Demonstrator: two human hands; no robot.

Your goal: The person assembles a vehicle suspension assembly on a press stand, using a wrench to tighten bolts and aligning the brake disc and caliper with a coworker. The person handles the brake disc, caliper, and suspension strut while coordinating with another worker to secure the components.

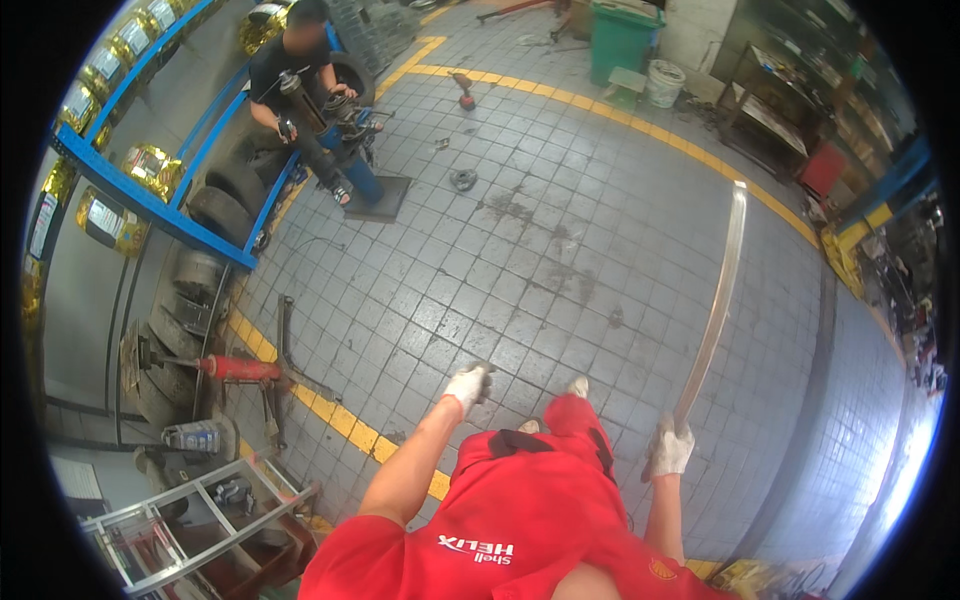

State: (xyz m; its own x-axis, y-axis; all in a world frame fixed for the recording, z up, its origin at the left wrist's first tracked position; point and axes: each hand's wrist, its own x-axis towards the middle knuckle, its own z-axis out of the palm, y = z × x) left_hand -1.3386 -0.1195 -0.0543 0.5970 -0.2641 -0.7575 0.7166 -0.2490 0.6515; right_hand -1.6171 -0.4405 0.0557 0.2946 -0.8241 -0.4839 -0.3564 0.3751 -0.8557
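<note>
My right hand (670, 448), in a whitish work glove, is closed around the lower end of a long, straight metal bar (714, 325). The silvery bar reaches forward and slightly right over the tiled floor; its far end sits near a yellow line. Ahead of my body and to the left is my left hand (468, 386), also gloved, with dark-stained fingertips. Its fingers look loosely apart, and I see nothing in them. Floor tiles lie below it, and it touches no object. My red work clothes fill the bottom middle.
A co-worker (290, 85) sits at the far left by a blue-post machine (365, 180). Along the left stand a blue rack (160, 200) with tyres, a red jack (240, 368) and a ladder (200, 515). A cordless tool (466, 92) and a green bin (622, 40) are farther ahead.
</note>
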